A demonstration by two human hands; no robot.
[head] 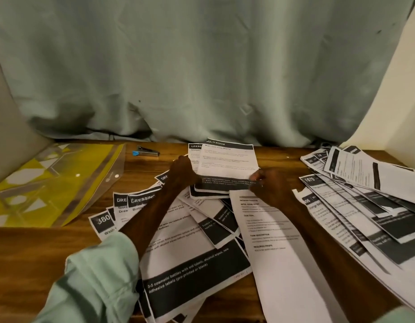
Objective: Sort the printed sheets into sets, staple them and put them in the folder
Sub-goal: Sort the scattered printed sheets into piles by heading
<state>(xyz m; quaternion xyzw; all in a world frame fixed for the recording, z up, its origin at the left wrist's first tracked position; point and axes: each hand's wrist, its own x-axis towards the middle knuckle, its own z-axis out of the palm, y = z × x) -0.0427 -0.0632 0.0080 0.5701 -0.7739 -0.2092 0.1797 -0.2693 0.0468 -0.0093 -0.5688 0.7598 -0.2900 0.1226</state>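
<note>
Head camera: a person sorts printed sheets (pixel 192 255) on a wooden table (pixel 38 248). By the look of it the job is at its first stage, with most of it left to do. Loose pages overlap across the middle, and a second batch (pixel 365 197) lies fanned out to the right. No stapled set is visible. The blue-ended stapler (pixel 146 151) lies by itself near the far edge, and the yellow-and-clear plastic folder (pixel 57 183) lies flat at the left, well apart from the hands — whether anything is filed inside cannot be told.

Both hands are on a small stack (pixel 227 163) at the far centre, topped by a page headed "MULTI-ROOM". The left hand (pixel 182 170) grips the stack's left edge with fingers curled round it. The right hand (pixel 269 184) pinches its near right corner, fingers drawn close together. They appear to be squaring one set — stapling and filing are not yet begun.
</note>
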